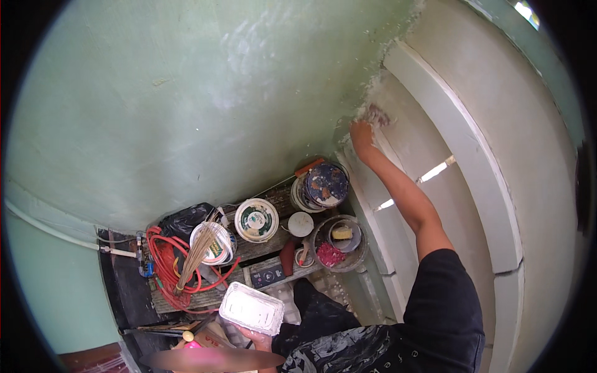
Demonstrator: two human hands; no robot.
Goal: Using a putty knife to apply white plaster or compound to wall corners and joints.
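Note:
Low in the view, my left hand grips the edge of a white rectangular tub, its inside coated with whitish material. My right arm stretches up to the corner where the green wall meets the pale slatted panels. There my right hand is closed, close against the corner. A blurred white and dark-reddish shape shows just beyond its fingers; what it is I cannot make out. Rough whitish smears run up the corner above the hand.
Wooden planks below the wall carry a lidded white bucket, a paint-stained bucket, a stick broom and a coiled red hose. A round basin holds a yellow sponge and a pink cloth. Pale ledges curve along the right.

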